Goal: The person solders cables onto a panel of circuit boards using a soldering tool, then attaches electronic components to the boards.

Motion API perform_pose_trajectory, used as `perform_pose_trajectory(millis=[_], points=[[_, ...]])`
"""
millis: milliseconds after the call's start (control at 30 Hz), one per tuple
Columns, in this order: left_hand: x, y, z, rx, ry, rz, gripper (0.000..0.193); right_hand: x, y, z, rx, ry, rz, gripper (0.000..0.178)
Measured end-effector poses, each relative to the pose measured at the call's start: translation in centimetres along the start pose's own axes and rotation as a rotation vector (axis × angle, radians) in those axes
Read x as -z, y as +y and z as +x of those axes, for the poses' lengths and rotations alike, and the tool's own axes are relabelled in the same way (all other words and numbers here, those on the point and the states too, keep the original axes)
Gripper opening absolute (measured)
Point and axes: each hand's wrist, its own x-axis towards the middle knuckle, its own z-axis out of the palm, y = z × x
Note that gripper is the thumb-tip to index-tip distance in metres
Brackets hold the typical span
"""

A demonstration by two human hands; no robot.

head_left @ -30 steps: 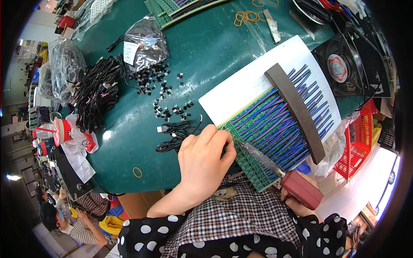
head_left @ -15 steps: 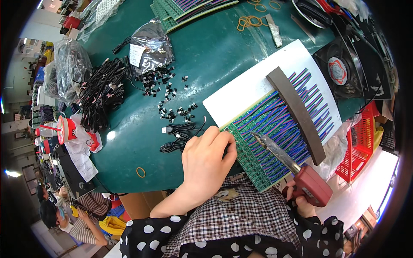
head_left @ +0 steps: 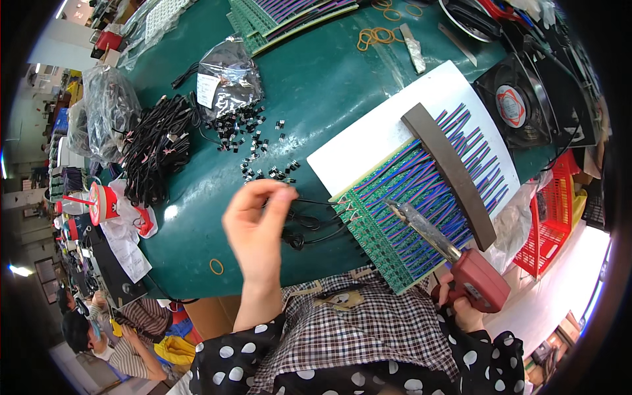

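Observation:
My left hand point(head_left: 255, 220) is raised over the green table, left of the circuit boards, thumb and forefinger pinched together; whether anything is between them is unclear. Beside it a black cable point(head_left: 315, 221) lies coiled, partly hidden by the hand, one length running to the boards' left corner. In my right hand point(head_left: 464, 312) is a red soldering gun point(head_left: 479, 282), its long metal barrel pointing over the boards. The green circuit boards point(head_left: 368, 230) lie side by side on white board point(head_left: 355, 155), with blue, red and black wires. A dark curved bar point(head_left: 451, 174) lies across those wires.
Small black connectors point(head_left: 240, 131) lie scattered beyond my left hand, near a clear bag point(head_left: 227, 76). A heap of black cables point(head_left: 155, 148) is at left. A fan point(head_left: 517, 105) stands at right, above a red basket point(head_left: 550, 220). Another person point(head_left: 128, 349) sits at lower left.
My left hand has moved left and up, away from the boards' edge. The black cable has shifted right and now reaches the boards' corner. My right hand with the soldering gun stays nearly still.

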Motion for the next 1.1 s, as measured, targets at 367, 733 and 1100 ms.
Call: perform_pose_trajectory(millis=[367,733,1100], points=[[-2.0,2.9,-2.0,-0.741,-0.606,0.886,0.022,-0.2,0.2,0.0,0.069,0.052,0.147,0.075],[-1.7,1.5,-0.3,-0.793,-0.800,0.847,0.026,-0.1,-0.2,0.4,-0.037,0.042,0.207,0.077],[-2.1,3.3,1.7,-0.766,-0.939,0.915,0.023,0.3,0.3,0.4,-0.072,0.027,0.220,0.077]])
